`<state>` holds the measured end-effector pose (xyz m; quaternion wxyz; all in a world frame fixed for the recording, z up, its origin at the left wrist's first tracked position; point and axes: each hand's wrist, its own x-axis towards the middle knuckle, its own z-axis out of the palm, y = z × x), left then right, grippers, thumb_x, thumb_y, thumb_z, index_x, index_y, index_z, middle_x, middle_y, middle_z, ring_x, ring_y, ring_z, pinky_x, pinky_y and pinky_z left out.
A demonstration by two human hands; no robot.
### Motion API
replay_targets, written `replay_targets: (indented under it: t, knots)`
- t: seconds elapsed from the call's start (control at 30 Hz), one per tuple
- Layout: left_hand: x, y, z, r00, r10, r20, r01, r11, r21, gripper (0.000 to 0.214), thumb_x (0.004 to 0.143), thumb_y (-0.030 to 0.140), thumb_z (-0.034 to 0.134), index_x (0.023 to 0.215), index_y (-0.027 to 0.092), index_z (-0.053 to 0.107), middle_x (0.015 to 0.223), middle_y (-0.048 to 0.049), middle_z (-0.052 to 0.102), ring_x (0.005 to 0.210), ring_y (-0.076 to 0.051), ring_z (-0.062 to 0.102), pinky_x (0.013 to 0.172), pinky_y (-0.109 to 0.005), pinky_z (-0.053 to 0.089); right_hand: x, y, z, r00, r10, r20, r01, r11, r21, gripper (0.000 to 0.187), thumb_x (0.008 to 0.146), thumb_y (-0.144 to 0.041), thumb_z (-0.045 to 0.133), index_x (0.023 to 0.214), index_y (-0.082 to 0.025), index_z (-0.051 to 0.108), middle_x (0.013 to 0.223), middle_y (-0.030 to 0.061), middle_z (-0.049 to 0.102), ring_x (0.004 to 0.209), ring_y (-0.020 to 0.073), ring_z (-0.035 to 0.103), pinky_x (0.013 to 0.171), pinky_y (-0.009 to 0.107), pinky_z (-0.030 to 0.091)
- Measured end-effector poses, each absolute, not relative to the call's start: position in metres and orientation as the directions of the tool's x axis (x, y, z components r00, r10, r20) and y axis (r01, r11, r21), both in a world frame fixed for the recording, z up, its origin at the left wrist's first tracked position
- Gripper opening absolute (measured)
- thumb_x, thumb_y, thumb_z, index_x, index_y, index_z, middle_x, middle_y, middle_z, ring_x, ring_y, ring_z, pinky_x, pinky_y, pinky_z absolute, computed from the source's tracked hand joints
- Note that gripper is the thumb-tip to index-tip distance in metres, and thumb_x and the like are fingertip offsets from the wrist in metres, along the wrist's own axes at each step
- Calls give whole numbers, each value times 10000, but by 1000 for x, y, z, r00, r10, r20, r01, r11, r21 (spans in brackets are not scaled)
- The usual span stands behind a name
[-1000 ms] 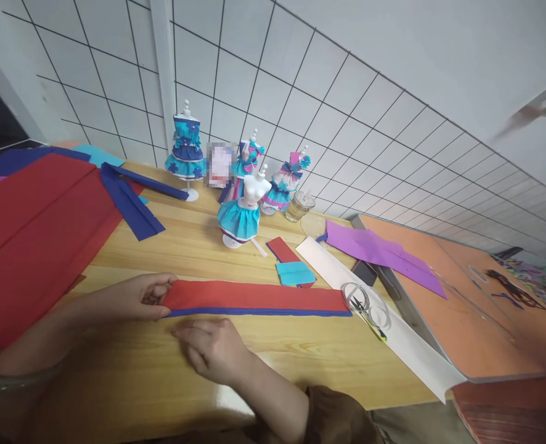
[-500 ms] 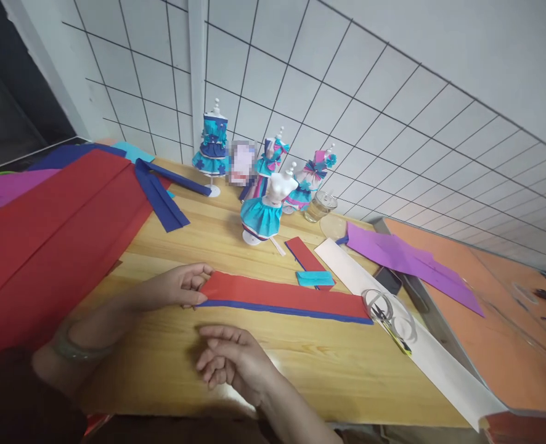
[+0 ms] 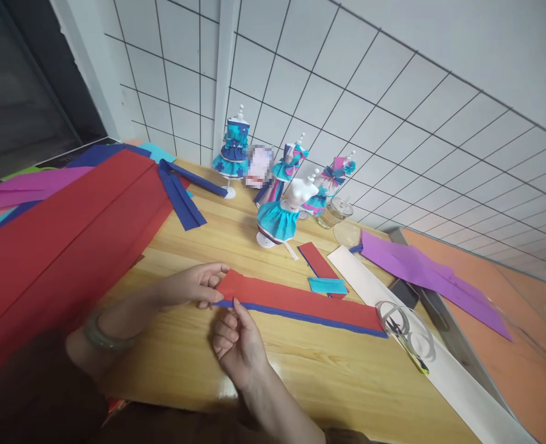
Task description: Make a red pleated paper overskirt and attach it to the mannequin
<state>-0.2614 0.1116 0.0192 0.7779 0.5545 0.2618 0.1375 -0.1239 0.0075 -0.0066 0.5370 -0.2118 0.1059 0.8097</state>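
Observation:
A long red strip (image 3: pixel 301 298) of crepe paper or cloth, with a blue edge (image 3: pixel 310 318) along its near side, stretches across the wooden table. My left hand (image 3: pixel 203 285) pinches its left end between thumb and fingers. At the blue edge, close to that end, my right hand (image 3: pixel 238 339) grips with thumb and forefinger, the other fingers curled. The strip's far right end lies against a ring of pale ribbon (image 3: pixel 393 314). Yellow-handled snips (image 3: pixel 411 351) rest partly over the ribbon.
Several small dress forms in blue and pink outfits, including one with a turquoise skirt (image 3: pixel 277 221), stand behind. A glass (image 3: pixel 335 213) is beside them. Large red sheets (image 3: pixel 83 240) cover the left; a white strip (image 3: pixel 458 376) and purple sheet (image 3: pixel 430 277) lie right.
My right hand has risen from below the strip and closed on its blue edge beside my left hand. My left hand keeps its hold. The whole view has shifted slightly.

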Motion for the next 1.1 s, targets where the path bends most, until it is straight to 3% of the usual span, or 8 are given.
replay_targets:
  t: [0.13,0.23,0.33,0.43,0.57,0.73,0.9,1.1]
  knots:
    - [-271,120,24,724,605,-331,267,196,943,414,797,377,573,1133,177,436,582,45,585,464,-89,469,459,-199,328,-124,9,-3,-254,837,-484,-921,-362,-143,348,676,-229,758,609,-158,424,502,-114,323,384,3,214,349,130,177]
    - [-277,125,28,653,656,-379,379,150,913,422,819,511,514,1059,164,489,627,2,637,463,-99,509,437,-199,324,-126,8,-2,-170,843,-511,-920,-321,-224,379,661,-249,776,608,-168,410,497,-116,332,381,5,218,352,138,177]
    - [-280,126,27,689,570,-448,426,181,886,557,818,663,374,912,143,549,658,-55,672,453,-111,541,407,-198,307,-129,7,-3,-109,846,-523,-910,-296,-290,400,654,-262,790,616,-172,402,497,-114,358,381,5,219,357,145,166]
    - [-279,123,22,741,470,-479,447,186,875,643,810,713,290,803,134,570,693,-106,699,452,-127,571,386,-197,300,-131,6,-5,-74,846,-528,-901,-284,-329,406,648,-277,800,630,-172,409,499,-111,390,380,5,217,358,148,153]
    - [-273,114,25,807,379,-452,446,111,888,553,799,644,429,748,125,610,764,-112,708,476,-121,590,406,-196,345,-135,6,-6,-39,860,-510,-891,-261,-372,415,642,-293,806,628,-170,410,498,-104,419,381,3,219,366,152,158]
    - [-265,108,34,819,398,-413,452,-4,892,353,803,464,517,695,143,617,574,-20,613,467,-110,554,427,-190,360,-137,8,-6,-23,866,-500,-877,-258,-406,413,653,-335,792,614,-172,414,486,-100,412,379,6,212,366,159,142]
    - [-264,109,28,809,430,-400,432,25,901,277,796,363,523,622,152,565,557,5,550,466,-92,485,456,-196,369,-137,8,-5,-1,869,-495,-860,-253,-443,407,707,-356,747,618,-190,386,496,-95,393,394,21,215,382,167,155]
    - [-259,104,29,811,473,-344,340,97,935,176,769,289,541,660,150,552,608,26,504,530,-88,446,504,-203,356,-136,4,-7,-20,888,-460,-898,-218,-382,416,692,-352,769,630,-191,390,508,-96,402,398,22,203,377,156,160]
